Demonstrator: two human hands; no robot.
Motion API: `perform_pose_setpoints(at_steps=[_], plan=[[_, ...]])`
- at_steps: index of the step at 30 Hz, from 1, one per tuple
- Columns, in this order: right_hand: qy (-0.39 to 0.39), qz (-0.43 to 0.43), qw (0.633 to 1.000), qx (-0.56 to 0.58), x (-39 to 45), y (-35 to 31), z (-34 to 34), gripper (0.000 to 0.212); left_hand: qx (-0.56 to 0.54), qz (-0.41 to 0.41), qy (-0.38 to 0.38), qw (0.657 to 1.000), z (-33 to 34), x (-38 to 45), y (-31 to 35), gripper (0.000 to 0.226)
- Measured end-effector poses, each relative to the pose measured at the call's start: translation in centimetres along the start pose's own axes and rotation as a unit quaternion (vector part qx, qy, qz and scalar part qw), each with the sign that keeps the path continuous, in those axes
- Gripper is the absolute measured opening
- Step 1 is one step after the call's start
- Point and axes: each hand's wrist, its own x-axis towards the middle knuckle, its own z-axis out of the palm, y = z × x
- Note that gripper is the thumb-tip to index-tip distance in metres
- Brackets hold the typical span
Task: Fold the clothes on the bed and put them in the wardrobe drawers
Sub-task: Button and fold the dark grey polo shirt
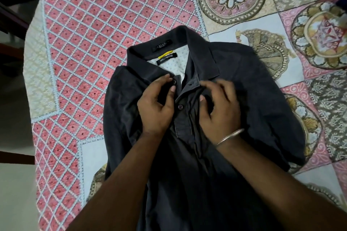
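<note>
Head view, polo shirt [234, 84] near bed edge [35, 84], left grip [157, 105] and right grip [219, 107] pinching placket

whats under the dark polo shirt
The dark polo shirt lies flat on the patterned bedspread, which shows all around it. The shirt hides whatever else lies beneath. Both hands, left hand and right hand, grip its placket.

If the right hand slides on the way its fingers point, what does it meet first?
The right hand points up and leftward, so it would likely meet the shirt's button strip, then the left hand beyond it.
</note>
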Motion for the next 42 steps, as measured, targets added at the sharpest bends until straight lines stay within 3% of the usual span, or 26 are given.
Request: perform_pose_setpoints(at_steps=[4, 14, 18, 23, 28, 33, 42], plan=[[-0.082, -0.1, 0.986, -0.108, 3.0, 1.6, -0.4, 0.032, -0.024, -0.002, 0.014, 1.0, 0.1, 0.0, -0.5, 0.019], [-0.222, -0.286, 0.926, -0.105, 8.8, 1.6, 1.2, 0.023, -0.097, -0.029, -0.012, 0.995, 0.1, 0.4, -1.6, 0.015], [-0.252, -0.306, 0.914, -0.088, 9.8, 1.4, 2.2, 0.026, -0.115, -0.054, -0.02, 0.992, 0.2, 0.5, -1.9, 0.016], [-0.23, -0.262, 0.936, -0.057, 9.6, 1.5, 2.6, 0.019, -0.106, -0.052, -0.021, 0.993, 0.5, 0.7, -2.2, 0.015], [-0.227, -0.282, 0.931, -0.039, 9.5, 1.8, 2.7, 0.016, -0.088, -0.026, -0.027, 0.995, 0.4, 0.9, -2.6, 0.011], [-0.215, -0.271, 0.938, -0.014, 9.5, 1.9, 3.1, 0.009, -0.128, -0.062, -0.048, 0.989, 0.3, 1.2, -3.0, 0.01], [-0.21, -0.283, 0.935, -0.026, 9.5, 2.6, 3.6, 0.017, -0.164, -0.108, -0.08, 0.977, -0.2, 1.7, -2.7, 0.009]])
